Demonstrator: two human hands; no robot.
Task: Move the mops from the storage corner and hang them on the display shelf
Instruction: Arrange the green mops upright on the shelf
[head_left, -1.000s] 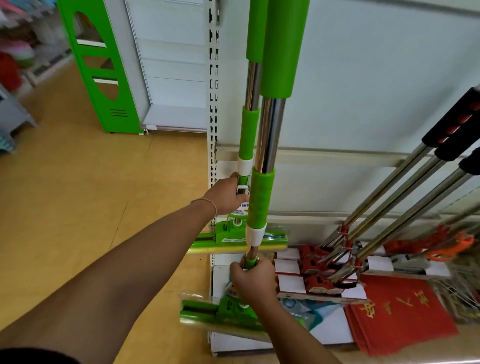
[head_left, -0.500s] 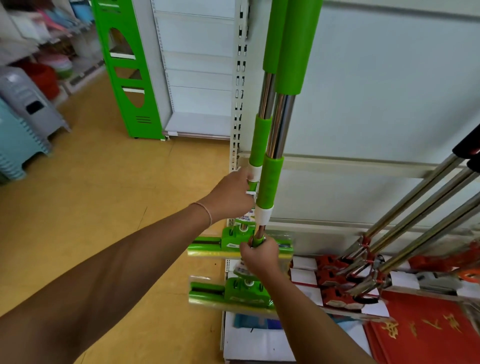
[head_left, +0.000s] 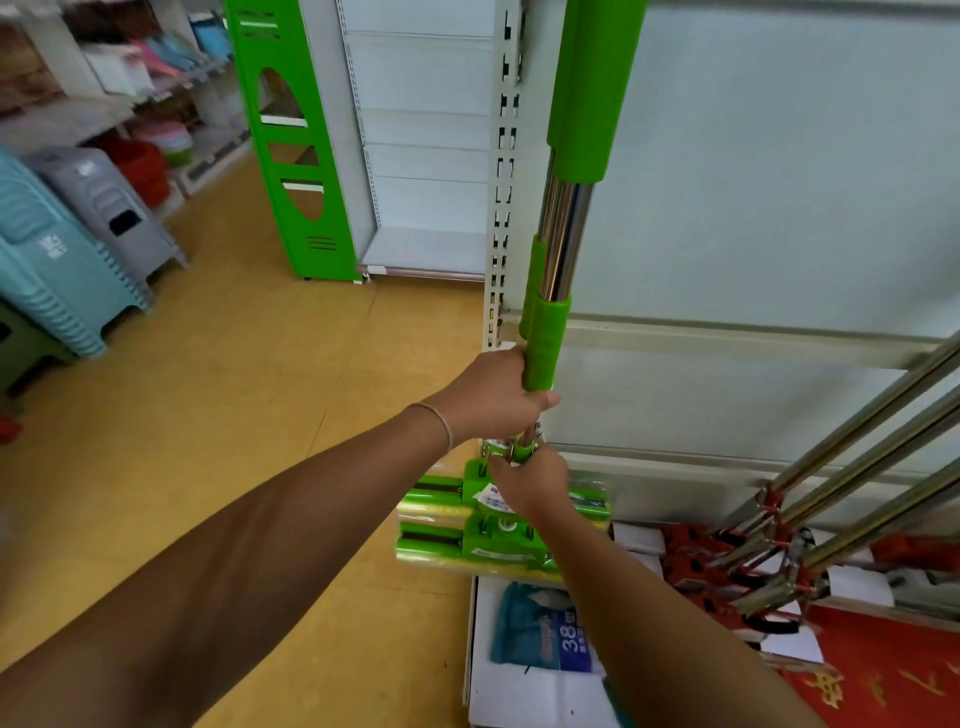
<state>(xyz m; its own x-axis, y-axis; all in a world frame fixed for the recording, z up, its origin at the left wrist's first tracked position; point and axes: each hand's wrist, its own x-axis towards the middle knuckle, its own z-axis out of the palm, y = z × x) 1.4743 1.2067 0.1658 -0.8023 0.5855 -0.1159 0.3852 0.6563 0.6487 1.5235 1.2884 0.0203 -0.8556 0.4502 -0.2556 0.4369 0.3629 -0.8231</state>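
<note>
Two green mops with chrome shafts stand upright against the white display shelf, one almost hidden behind the other. My left hand grips the lower green sleeve of the rear mop handle. My right hand holds the front mop handle just above its head. Both green sponge heads hang wrapped in plastic, stacked one above the other, off the floor.
Several chrome-handled mops with red fittings lean at the right over a red mat. A blue packet lies on the shelf base. A green shelf end and stacked plastic stools stand to the left across the yellow floor.
Both hands have risen and come closer together, lifting the two mops up along the shelf. The mop heads now sit nearly together. The view has shifted left and back.
</note>
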